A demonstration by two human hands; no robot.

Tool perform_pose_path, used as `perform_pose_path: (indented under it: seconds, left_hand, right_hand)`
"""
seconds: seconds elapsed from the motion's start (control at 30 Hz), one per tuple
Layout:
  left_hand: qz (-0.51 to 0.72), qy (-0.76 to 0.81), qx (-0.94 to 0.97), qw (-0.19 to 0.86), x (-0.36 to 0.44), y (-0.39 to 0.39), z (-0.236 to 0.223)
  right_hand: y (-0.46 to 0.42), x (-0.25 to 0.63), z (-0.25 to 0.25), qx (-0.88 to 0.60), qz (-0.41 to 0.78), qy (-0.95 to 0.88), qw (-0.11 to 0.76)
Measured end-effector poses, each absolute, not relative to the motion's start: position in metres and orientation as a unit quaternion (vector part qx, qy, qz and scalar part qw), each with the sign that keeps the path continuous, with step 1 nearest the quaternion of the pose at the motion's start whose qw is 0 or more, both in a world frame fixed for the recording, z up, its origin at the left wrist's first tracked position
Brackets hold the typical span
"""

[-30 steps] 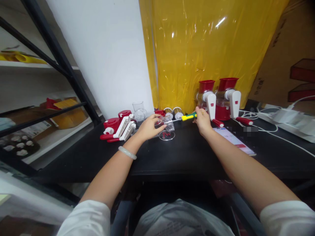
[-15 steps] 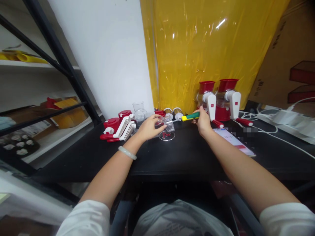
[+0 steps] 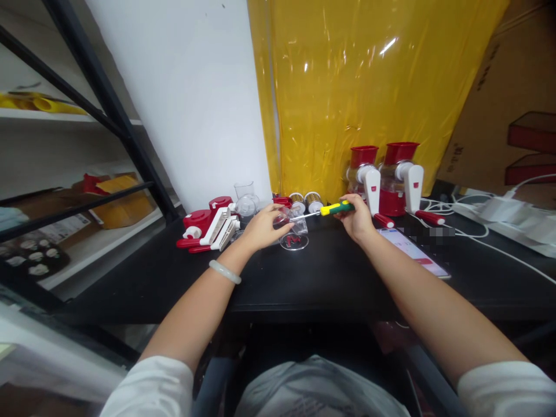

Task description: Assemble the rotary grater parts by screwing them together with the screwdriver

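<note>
Locating the screwdriver (image 3: 336, 207): state its position and the hand that holds it.

"Position: above the black table (image 3: 295, 284), spanning the gap between both hands. The right hand (image 3: 358, 217) grasps the rear of the green-and-yellow handle (image 3: 342, 207); the metal shaft (image 3: 310, 215) points toward the left hand (image 3: 264, 226)."

"State the condition of the left hand."

"It grasps a clear plastic part (image 3: 299, 225). The shaft reaches this part; exact tip contact cannot be determined. A clear disc (image 3: 294, 241) bearing a red mark is located just below; whether the two are joined cannot be determined."

"List the items near the left hand."

"To its left: red housings (image 3: 198, 220), white crank arms (image 3: 214, 228) with red grips (image 3: 186, 243), and a clear hopper (image 3: 244, 191). Behind the clear plastic part: two white-rimmed drums (image 3: 313, 201), side by side."

"And near the right hand?"

"Two red-and-white crank machines (image 3: 399, 179) stand upright, behind and to the right. A phone (image 3: 414, 253) lies face up beside the right forearm (image 3: 417, 301). Farther right: a white power strip (image 3: 508, 226)."
</note>
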State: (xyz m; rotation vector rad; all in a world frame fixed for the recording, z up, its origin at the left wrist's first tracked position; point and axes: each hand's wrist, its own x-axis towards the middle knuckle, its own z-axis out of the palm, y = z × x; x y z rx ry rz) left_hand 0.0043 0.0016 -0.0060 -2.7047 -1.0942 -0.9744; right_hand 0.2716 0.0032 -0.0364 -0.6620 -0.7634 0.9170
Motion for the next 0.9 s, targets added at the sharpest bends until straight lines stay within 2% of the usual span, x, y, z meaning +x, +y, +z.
perform_pose_path:
  seconds: [0.23,0.47,0.57,0.9]
  left_hand:
    - [-0.319,-0.349,-0.881,0.030,0.0042,0.0012,-0.0062]
    - [-0.319,-0.353,-0.879,0.029,0.0048,0.0009,-0.0057]
    - [-0.321,-0.351,-0.879,0.028,0.0048,0.0006,-0.0057]
    - [-0.324,-0.347,-0.880,0.031,0.0045,0.0014,-0.0063]
  right_hand:
    - [0.0105,0.2756,-0.0408,-0.420,0.338,-0.397,0.743]
    - [0.0025,0.2690,-0.0342,-0.320,0.455,-0.316,0.768]
    - [0.0015,0.2689,-0.0338,-0.298,0.470,-0.322,0.766]
    - [0.0079,0.2730,-0.0380,-0.417,0.299,-0.404,0.758]
